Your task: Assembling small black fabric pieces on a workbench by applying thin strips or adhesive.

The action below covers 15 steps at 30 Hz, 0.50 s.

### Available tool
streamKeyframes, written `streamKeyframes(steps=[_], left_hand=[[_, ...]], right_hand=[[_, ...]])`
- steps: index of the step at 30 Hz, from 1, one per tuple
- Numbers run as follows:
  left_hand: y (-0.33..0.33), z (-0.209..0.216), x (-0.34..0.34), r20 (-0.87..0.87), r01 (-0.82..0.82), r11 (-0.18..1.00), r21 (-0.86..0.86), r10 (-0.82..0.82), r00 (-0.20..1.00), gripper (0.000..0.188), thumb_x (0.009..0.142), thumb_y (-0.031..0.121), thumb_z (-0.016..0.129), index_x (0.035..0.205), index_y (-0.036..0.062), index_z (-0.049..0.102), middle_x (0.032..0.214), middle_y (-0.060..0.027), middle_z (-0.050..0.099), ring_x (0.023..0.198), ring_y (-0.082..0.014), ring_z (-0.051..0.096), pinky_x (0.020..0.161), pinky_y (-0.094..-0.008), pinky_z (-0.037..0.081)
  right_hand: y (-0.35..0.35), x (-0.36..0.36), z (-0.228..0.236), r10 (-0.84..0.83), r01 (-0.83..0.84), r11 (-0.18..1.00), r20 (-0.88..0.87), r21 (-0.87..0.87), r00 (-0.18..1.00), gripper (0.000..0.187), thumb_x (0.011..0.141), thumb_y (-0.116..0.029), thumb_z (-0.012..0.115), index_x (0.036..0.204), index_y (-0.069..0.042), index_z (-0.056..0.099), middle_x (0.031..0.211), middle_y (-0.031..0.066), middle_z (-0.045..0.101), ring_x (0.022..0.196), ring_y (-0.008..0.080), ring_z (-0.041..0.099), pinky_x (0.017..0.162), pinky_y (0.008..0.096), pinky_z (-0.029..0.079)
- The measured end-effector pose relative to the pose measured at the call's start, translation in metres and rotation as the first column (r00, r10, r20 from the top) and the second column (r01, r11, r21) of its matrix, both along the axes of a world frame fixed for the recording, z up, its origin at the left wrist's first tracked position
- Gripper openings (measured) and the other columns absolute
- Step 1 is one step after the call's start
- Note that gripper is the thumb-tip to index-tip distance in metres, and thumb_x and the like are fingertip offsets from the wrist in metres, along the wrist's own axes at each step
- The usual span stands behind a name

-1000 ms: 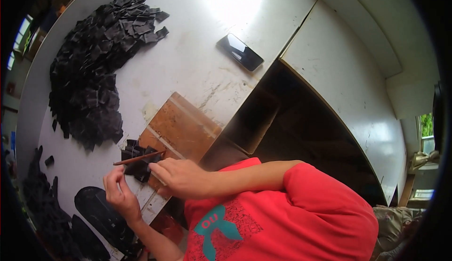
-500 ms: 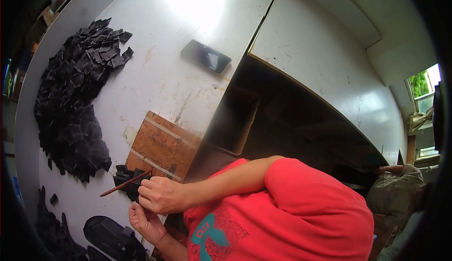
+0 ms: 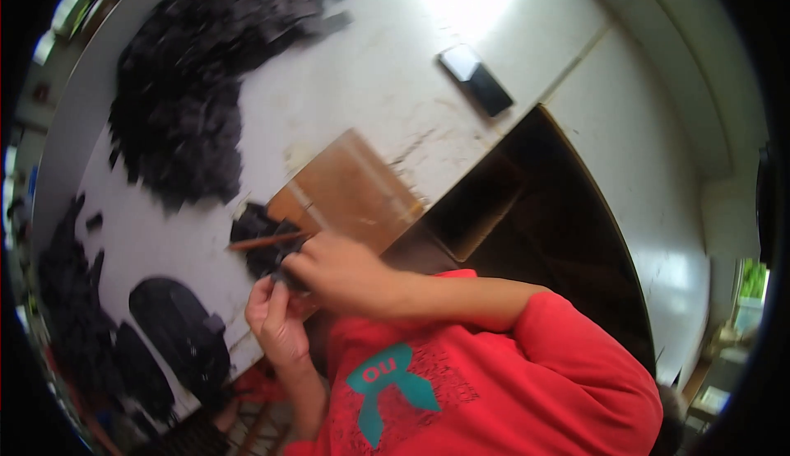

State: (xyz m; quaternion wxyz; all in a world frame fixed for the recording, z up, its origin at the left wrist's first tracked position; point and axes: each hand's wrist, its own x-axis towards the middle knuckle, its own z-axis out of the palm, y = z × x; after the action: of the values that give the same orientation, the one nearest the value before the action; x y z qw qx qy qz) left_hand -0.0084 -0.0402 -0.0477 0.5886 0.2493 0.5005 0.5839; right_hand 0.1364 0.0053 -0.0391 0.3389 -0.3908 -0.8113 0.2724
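Note:
My right hand [image 3: 333,267] is closed around a thin brown pointed stick [image 3: 255,243], whose tip sticks out to the left. My left hand [image 3: 280,320] meets it just below, thumb and forefinger pinched together. Between the two hands is a small dark piece, blurred and mostly covered by fingers, so I cannot make out its kind. Right beyond the fingers, a small bunch of black fabric-like pieces [image 3: 251,224] lies at the corner of a brown board [image 3: 346,188] with two pale strips across it.
A large heap of flat black pieces [image 3: 185,102] covers the far left of the white table [image 3: 304,102]. More black pieces [image 3: 70,283] lie at the left edge, near a black padded case-like item [image 3: 177,328]. A phone [image 3: 477,81] rests at the far right, beside a dark open gap [image 3: 527,209].
The view has turned, so the table and its things appear rotated and shifted rightward. My hands stay close together; the stick is still in the right hand, now lying flatter.

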Motion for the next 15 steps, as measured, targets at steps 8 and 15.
streamKeyframes(steps=[8, 15], left_hand=[[-0.015, 0.017, 0.018, -0.475, -0.043, 0.991, 0.127, 0.099, 0.875, 0.007, 0.078, -0.001, 0.055, 0.085, -0.0003, 0.053, 0.073, -0.0034, 0.052, 0.067, -0.01, 0.05, 0.06, -0.0245, 0.044], [-0.014, 0.003, 0.019, -0.811, -0.03, 0.966, 0.257, 0.233, 0.537, 0.007, 0.077, 0.004, 0.057, 0.083, 0.0022, 0.054, 0.072, -0.0127, 0.055, 0.061, -0.027, 0.055, 0.054, -0.034, 0.042]], right_hand=[[-0.002, -0.001, 0.026, 0.003, -0.039, 0.986, -0.22, -0.159, 0.976, 0.02, 0.065, -0.007, 0.067, 0.082, -0.003, 0.058, 0.072, 0.0087, 0.051, 0.064, 0.024, 0.055, 0.053, 0.032, 0.045], [0.0, -0.011, 0.014, 0.071, -0.072, 0.975, 0.011, 0.213, 0.997, 0.02, 0.065, -0.001, 0.061, 0.085, 0.0, 0.055, 0.075, 0.0086, 0.049, 0.063, 0.0234, 0.05, 0.051, 0.0303, 0.042]])
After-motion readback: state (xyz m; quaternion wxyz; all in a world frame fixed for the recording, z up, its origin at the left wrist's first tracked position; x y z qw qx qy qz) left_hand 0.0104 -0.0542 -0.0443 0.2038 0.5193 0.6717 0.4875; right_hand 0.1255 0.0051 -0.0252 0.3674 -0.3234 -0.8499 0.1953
